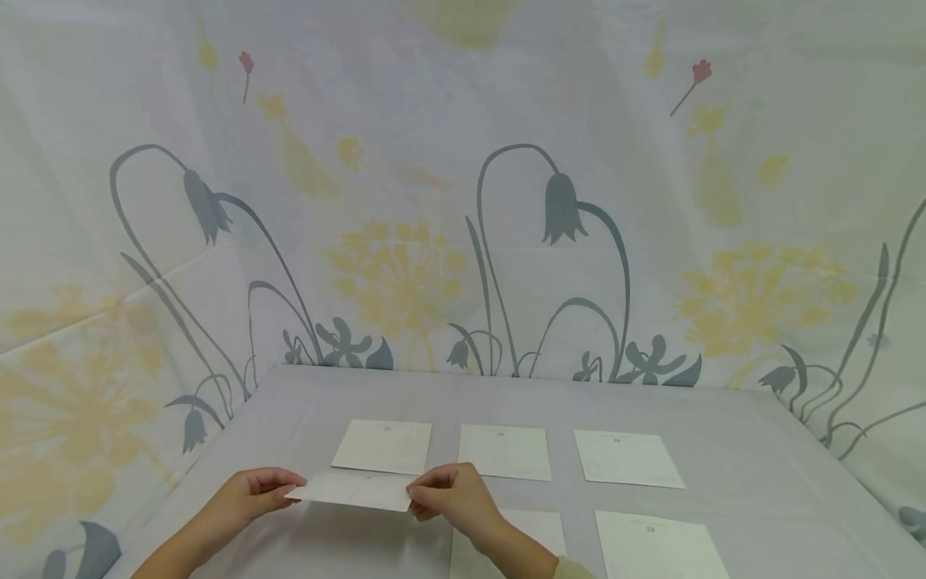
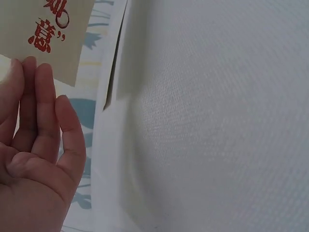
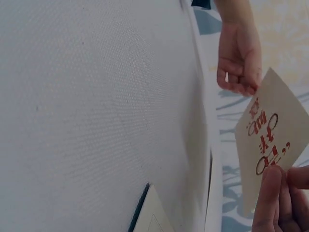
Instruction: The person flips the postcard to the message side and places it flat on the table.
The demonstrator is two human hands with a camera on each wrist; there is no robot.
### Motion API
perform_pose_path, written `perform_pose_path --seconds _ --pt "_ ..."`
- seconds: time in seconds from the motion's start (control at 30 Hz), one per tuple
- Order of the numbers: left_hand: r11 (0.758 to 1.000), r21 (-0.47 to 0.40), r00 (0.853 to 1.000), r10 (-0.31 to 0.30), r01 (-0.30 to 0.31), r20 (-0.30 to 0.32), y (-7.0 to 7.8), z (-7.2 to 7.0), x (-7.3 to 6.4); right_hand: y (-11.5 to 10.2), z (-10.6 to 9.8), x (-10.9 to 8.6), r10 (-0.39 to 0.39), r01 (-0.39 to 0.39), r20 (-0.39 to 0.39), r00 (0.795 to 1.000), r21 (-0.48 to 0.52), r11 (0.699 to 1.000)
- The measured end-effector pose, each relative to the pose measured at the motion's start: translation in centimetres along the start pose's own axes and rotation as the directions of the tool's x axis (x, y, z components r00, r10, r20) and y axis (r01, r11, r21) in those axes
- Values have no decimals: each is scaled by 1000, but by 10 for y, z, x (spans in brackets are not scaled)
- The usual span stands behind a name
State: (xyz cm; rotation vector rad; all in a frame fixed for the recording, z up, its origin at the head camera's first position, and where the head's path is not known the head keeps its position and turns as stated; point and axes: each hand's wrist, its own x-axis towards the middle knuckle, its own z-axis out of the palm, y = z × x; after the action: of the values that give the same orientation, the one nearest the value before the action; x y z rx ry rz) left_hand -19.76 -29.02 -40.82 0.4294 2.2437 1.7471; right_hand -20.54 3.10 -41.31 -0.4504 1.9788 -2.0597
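Observation:
A cream card [image 1: 354, 489] is held up off the table between both hands, tilted so it looks narrow in the head view. My left hand [image 1: 249, 498] pinches its left edge and my right hand [image 1: 459, 498] its right edge. Red and dark printed characters cover the card's underside [image 3: 268, 135] in the right wrist view; part of the same print shows in the left wrist view, where the left fingertips [image 2: 44, 72] lie against the card. Just behind the held card lies another card [image 1: 383, 446], flat on the table.
More pale cards lie flat on the white table [image 1: 752, 458]: a back middle card [image 1: 506, 454], a back right card [image 1: 629, 460], a front right card [image 1: 658, 547] and a front middle card [image 1: 535, 527], partly behind the right forearm. A flower-printed curtain [image 1: 434, 185] surrounds the table.

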Motion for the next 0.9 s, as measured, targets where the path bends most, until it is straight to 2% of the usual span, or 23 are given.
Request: perform_pose_path --seconds 0.13,0.3,0.53,0.7,0.9 --pt "999 16 999 -44 44 -14 0 1 1 1 1 0 0 -1 -24 1000 -18 1000" --pt "997 -23 998 -69 69 -7 1 4 3 -1 2 -2 11 -11 -40 999 4 1000" --pt "992 -37 993 -119 119 2 -1 7 4 1 7 -3 66 -64 -83 994 25 998" --pt "990 6 990 -142 143 -10 -4 8 6 3 10 -4 83 -84 -104 991 -4 996" --pt "988 82 991 -129 131 -28 -8 14 7 4 12 -6 147 -151 -99 984 -30 988"
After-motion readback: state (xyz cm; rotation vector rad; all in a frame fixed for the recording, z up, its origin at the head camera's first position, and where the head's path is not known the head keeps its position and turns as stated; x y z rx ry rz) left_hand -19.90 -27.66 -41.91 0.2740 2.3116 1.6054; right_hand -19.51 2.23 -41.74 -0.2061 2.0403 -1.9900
